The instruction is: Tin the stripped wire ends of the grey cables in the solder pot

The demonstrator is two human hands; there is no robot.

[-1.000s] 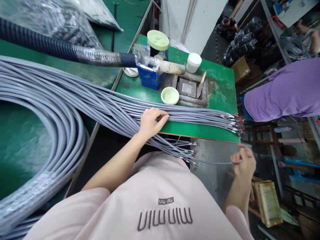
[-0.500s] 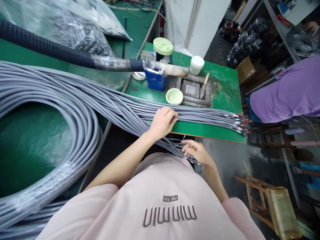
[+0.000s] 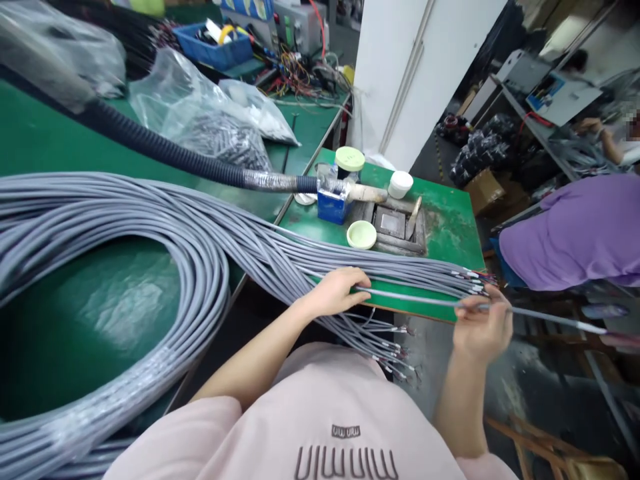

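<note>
A single grey cable (image 3: 410,297) runs between my hands, apart from the rest of the bundle. My left hand (image 3: 345,291) is closed on it near the bench's front edge, beside the thick bundle of grey cables (image 3: 320,257). Farther right, my right hand (image 3: 484,321) pinches the same cable close to its end, which sticks out past the fingers toward the right. Several cable ends with white labels and thin coloured wires lie at the bundle's tip (image 3: 473,280). Another group of cable ends (image 3: 395,350) hangs below the bench edge, in front of my shirt.
A large cable coil (image 3: 200,267) lies on the left bench. Behind the bundle are a metal-framed solder pot (image 3: 393,223), a pale green dish (image 3: 361,235), a white tub (image 3: 401,185), a blue box (image 3: 332,207) and a ribbed hose (image 3: 200,160). A person in purple (image 3: 575,233) is at right.
My right hand has moved from the hanging cable ends up and to the right, and now holds one cable stretched out. The view has tilted upward, showing more of the back.
</note>
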